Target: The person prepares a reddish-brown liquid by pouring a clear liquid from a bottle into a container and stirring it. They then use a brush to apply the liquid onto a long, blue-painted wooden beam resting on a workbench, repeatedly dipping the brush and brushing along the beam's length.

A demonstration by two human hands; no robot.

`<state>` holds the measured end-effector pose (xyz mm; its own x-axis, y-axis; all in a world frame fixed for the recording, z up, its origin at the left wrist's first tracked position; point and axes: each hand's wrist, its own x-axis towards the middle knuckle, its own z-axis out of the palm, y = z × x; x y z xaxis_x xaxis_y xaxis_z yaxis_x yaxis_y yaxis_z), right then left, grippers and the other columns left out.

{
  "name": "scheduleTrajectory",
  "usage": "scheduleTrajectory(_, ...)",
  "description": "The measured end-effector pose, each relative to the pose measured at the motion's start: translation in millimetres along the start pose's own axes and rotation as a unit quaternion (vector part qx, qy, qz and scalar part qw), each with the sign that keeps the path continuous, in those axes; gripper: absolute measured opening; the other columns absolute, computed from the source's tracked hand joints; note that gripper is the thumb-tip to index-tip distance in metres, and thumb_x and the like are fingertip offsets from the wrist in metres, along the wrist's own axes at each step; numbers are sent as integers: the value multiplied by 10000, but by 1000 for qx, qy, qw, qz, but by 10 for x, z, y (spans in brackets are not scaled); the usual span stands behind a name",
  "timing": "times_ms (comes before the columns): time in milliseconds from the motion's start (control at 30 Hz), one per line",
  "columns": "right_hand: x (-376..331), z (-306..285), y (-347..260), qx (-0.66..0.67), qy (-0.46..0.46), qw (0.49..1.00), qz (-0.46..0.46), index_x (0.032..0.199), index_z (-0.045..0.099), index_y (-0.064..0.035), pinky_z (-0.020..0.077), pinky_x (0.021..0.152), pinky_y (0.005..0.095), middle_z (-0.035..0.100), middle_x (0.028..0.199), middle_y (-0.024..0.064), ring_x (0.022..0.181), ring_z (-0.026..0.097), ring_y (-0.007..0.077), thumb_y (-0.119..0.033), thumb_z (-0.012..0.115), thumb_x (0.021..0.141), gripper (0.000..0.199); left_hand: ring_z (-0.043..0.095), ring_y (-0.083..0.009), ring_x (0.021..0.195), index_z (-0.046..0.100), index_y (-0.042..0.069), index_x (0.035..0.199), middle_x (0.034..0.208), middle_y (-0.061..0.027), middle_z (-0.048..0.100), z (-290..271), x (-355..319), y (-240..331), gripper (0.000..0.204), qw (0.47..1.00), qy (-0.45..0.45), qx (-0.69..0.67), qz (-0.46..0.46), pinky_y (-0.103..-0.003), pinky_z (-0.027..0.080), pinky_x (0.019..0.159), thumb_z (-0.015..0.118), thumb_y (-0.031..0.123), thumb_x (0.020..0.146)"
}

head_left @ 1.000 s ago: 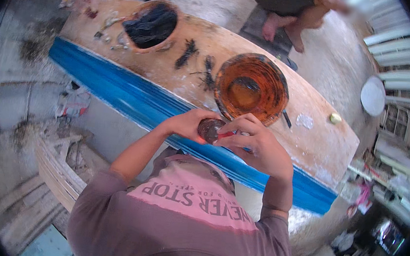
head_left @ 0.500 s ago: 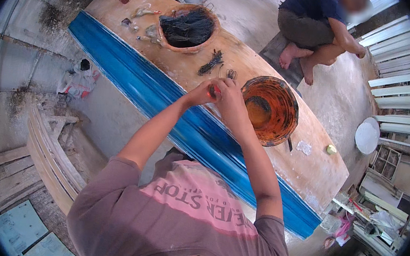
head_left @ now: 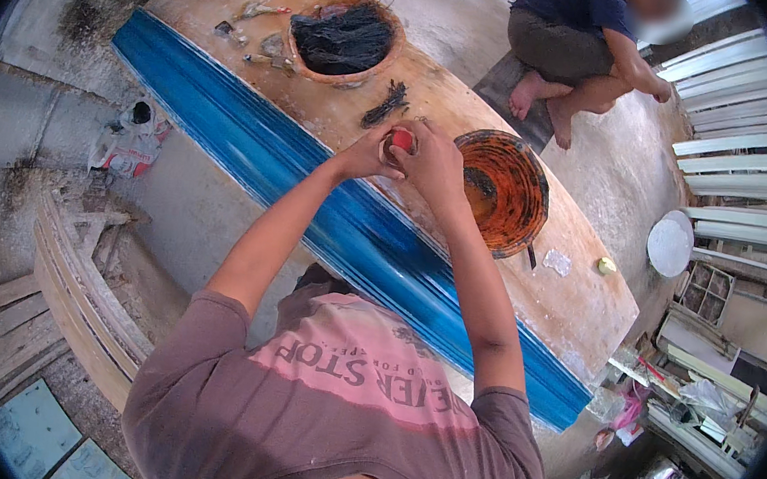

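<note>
A rough workshop: 1 scuffed wooden worktable [head_left: 576, 304], an orange-stained bowl [head_left: 525, 184] by its far edge, bare planks [head_left: 0, 337], white slats [head_left: 751, 164], a smudged grey floor [head_left: 615, 183].

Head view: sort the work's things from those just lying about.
Likely in use:
- red-ended object, between left hand and right hand
- orange-black container
- black strands

Apparently lying about:
- crumpled clear piece
- yellow-green item
- pale disc

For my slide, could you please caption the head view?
Left hand and right hand hold a red-topped object near a round orange basin.
</note>
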<state>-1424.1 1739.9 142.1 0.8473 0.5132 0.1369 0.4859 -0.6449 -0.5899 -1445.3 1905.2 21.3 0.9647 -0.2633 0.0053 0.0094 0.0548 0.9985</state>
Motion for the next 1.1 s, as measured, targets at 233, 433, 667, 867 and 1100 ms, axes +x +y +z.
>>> scheduleTrajectory(233, 37, 0, -45, -13, -23, 999, 24, 1112, 679, -108, 519, 814, 432, 654, 1010, 130, 976, 629, 327, -206, 754, 737, 395, 530, -202, 1174, 361, 86, 1441, 1236, -74, 534, -902, -563, 310, 907, 984, 48, 170, 30, -357, 409, 1060, 864, 204, 696)
scheduleTrajectory(433, 80, 104, -293, -23, -15, 996, 83, 1142, 656, -75, 496, 890, 417, 641, 1088, 132, 1028, 611, 337, -162, 772, 724, 442, 612, -214, 829, 644, 42, 998, 877, -87, 662, -3523, -222, -332, 231, 845, 491, 209, -24, -352, 485, 762, 687, 197, 832)
scheduleTrajectory(667, 55, 255, -331, -59, 32, 988, 141, 1199, 608, -78, 476, 919, 412, 609, 1155, 128, 1070, 583, 337, -154, 780, 729, 507, 463, -423, 1275, 512, 155, 1380, 1274, -289, 557, -5220, 606, -1208, 608, 723, 225, 640, -133, -516, 330, 1105, 603, 157, 779)
scheduleTrajectory(867, 66, 280, -354, -53, 54, 989, 128, 1230, 566, -68, 462, 924, 435, 596, 1160, 153, 1056, 580, 354, -218, 780, 726, 568, 679, -304, 901, 710, 17, 969, 956, -171, 710, -6053, 414, -1058, 454, 752, 258, 573, -198, -392, 519, 839, 842, 300, 639)
scheduleTrajectory(1100, -4, 151, -561, -48, 193, 972, 128, 1308, 508, -48, 448, 955, 400, 566, 1193, 163, 1107, 559, 325, -324, 776, 777, 656, 651, -267, 1001, 633, -47, 1122, 1204, -183, 615, -4300, 2, 112, 397, 776, 453, 439, -9, -353, 524, 896, 782, 137, 803)
